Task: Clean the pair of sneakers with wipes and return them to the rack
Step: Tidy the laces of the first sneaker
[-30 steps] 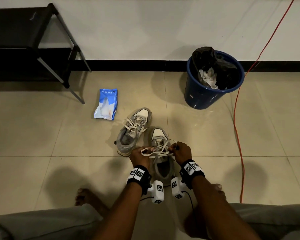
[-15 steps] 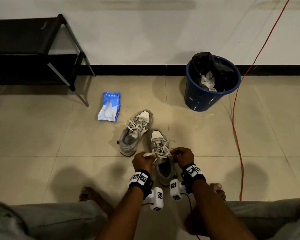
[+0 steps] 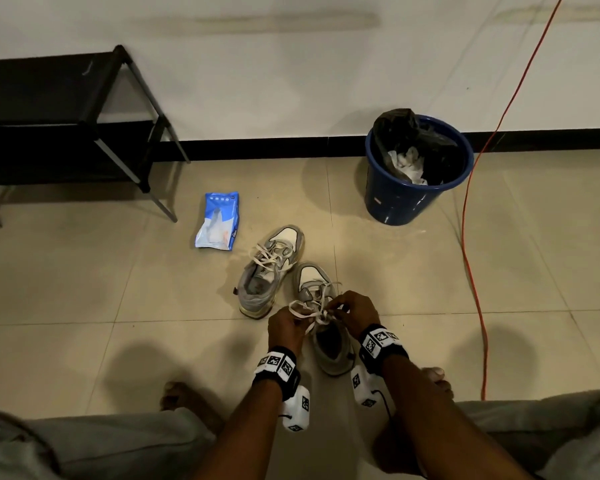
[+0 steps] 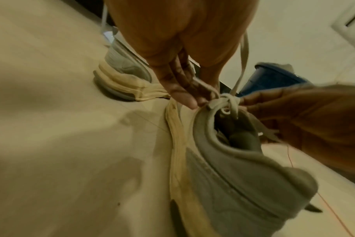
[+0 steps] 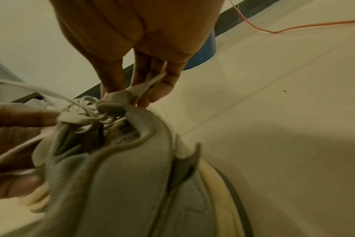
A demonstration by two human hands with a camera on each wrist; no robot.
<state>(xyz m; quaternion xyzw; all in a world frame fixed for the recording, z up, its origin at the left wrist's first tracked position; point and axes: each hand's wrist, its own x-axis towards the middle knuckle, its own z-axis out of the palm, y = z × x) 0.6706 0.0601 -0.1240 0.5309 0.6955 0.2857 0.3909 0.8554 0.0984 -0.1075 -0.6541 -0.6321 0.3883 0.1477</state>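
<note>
Low in the frame's centre, the left hand (image 3: 286, 327) and right hand (image 3: 355, 311) each pinch the white laces (image 3: 314, 311) of the near sneaker (image 3: 326, 327) on the tiled floor (image 3: 84, 289). The second sneaker (image 3: 271, 270) lies just beside it, up-left. Farther up: wipes packet (image 3: 218, 221), black rack (image 3: 63, 116) upper left, blue bin (image 3: 413, 199) upper right.

The left hand (image 4: 180, 67) pinches a lace (image 4: 227, 102) at the collar of the sneaker (image 4: 239, 181) below it, the right hand (image 4: 306, 121) grips opposite, and a second sneaker (image 4: 123, 70) stands beside the left hand.
</note>
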